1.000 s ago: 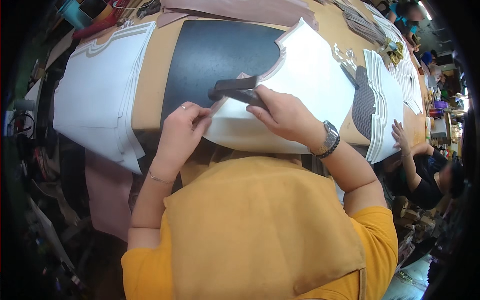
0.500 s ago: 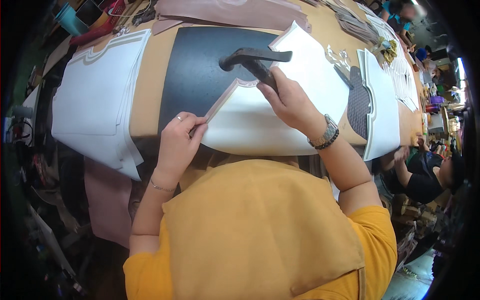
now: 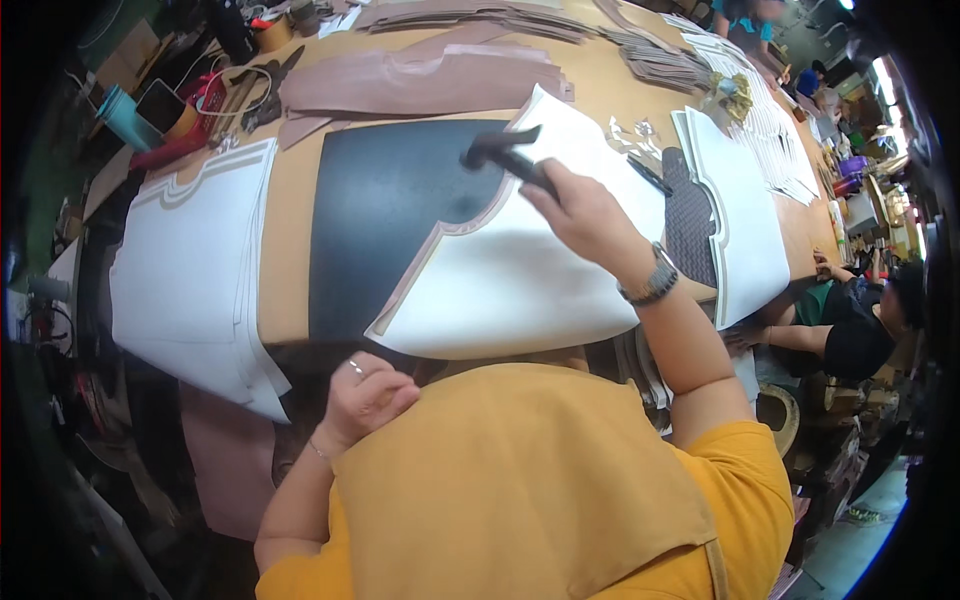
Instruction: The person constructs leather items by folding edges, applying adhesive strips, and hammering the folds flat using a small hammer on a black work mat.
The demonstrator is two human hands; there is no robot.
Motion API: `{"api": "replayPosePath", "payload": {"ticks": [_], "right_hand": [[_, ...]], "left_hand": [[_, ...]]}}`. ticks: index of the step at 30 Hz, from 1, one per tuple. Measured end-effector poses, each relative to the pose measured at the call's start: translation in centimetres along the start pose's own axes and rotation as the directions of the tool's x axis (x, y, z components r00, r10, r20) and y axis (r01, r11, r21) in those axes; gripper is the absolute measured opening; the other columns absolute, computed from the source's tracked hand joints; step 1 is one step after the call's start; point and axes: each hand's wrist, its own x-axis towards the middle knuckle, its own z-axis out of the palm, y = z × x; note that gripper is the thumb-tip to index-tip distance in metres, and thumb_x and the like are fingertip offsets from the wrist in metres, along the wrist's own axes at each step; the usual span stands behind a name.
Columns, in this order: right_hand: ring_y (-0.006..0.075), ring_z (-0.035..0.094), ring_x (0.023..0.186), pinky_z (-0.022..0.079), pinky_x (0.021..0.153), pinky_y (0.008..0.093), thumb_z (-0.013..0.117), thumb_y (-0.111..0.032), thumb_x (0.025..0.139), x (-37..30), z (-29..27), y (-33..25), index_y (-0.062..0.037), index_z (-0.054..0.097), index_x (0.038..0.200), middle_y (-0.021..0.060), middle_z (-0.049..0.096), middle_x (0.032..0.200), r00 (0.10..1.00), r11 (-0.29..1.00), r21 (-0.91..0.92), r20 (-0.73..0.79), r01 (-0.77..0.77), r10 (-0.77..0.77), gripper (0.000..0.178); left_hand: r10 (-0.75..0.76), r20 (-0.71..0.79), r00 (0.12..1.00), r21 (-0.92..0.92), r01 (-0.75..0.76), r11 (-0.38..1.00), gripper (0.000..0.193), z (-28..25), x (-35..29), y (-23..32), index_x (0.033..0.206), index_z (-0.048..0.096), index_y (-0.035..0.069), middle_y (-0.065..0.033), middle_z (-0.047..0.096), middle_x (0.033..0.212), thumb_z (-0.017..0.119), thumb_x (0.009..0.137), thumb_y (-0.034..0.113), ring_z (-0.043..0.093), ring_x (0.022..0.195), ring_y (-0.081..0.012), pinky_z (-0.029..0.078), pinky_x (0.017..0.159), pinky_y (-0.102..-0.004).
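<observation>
A hammer (image 3: 492, 149) with a dark curved head is gripped by the handle in my right hand (image 3: 572, 205). It is raised over the scalloped edge of a large white panel (image 3: 540, 265). That panel lies aslant, partly on a black board (image 3: 375, 215), with a mauve strip folded along its edge. My left hand (image 3: 368, 397), a ring on one finger, is loosely curled just below the table's front edge. It is apart from the panel, and nothing shows in its fingers.
White panels are stacked at left (image 3: 190, 265) and right (image 3: 750, 220). A dark woven-textured piece (image 3: 690, 215) and a black pen-like tool (image 3: 650, 177) lie right of the panel. Mauve leather pieces (image 3: 420, 80) cover the back. A co-worker (image 3: 850, 320) is at right.
My left hand has let go of the panel's left corner and drawn back toward me. The panel has turned, its left corner now nearer me. The hammer stays raised in my right hand.
</observation>
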Motion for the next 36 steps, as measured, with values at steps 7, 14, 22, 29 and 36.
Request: {"api": "replayPosePath", "payload": {"ticks": [7,14,22,29,36], "right_hand": [[0.0445,0.066,0.08,0.051,0.073,0.0512,0.057,-0.036,0.1,4.9,-0.1,5.5,-0.0012,0.056,0.101,0.0242,0.068,0.082,0.99,0.982,-0.134,-0.065,-0.132,0.124,0.034],[0.0425,0.067,0.08,0.052,0.072,0.0502,0.058,-0.035,0.099,3.8,0.8,5.4,-0.0039,0.056,0.1,0.0219,0.068,0.082,0.983,0.963,-0.193,-0.036,-0.186,0.182,0.031],[0.038,0.068,0.087,0.053,0.077,0.0469,0.069,-0.035,0.091,-8.0,-2.3,11.7,-0.0116,0.064,0.114,0.0147,0.07,0.093,0.721,0.886,-0.093,-0.623,-0.454,0.304,0.033],[0.038,0.062,0.104,0.05,0.09,0.0462,0.071,-0.03,0.088,-15.4,-3.3,18.3,-0.0073,0.064,0.117,0.0161,0.067,0.11,0.683,0.749,-0.259,-0.651,-0.61,0.331,0.038],[0.0377,0.057,0.113,0.046,0.098,0.0445,0.069,-0.028,0.093,-4.7,1.5,8.3,-0.0046,0.064,0.118,0.018,0.062,0.121,0.93,0.98,-0.188,-0.368,-0.07,-0.004,0.035]], "left_hand": [[-0.68,0.499,0.537,-0.359,0.842,0.402,0.039,3.4,-0.9,-2.4,0.11,0.066,-0.006,-0.0059,0.07,0.09,0.066,0.098,0.03,0.063,0.08,-0.0129,0.05,0.068,-0.0298],[-0.702,0.641,0.311,-0.149,0.947,0.283,0.064,5.7,1.8,-2.3,0.134,0.056,-0.007,-0.0169,0.065,0.126,0.065,0.097,0.045,0.06,0.116,-0.0218,0.048,0.097,-0.032],[-0.567,0.586,0.579,-0.324,0.808,0.492,0.044,2.5,3.0,0.1,0.134,0.055,-0.005,-0.0093,0.062,0.129,0.062,0.101,0.022,0.056,0.116,-0.0173,0.046,0.098,-0.0312],[-0.583,0.173,0.794,-0.639,0.541,0.546,0.042,-4.3,3.4,1.0,0.135,0.052,-0.006,-0.0138,0.061,0.129,0.06,0.098,0.012,0.057,0.116,-0.0201,0.045,0.099,-0.0351],[-0.615,-0.635,0.467,-0.602,0.2,0.773,0.044,-17.4,-7.2,1.8,0.134,0.052,-0.004,-0.0159,0.06,0.13,0.059,0.097,0.018,0.057,0.118,-0.0239,0.045,0.102,-0.038]]}}
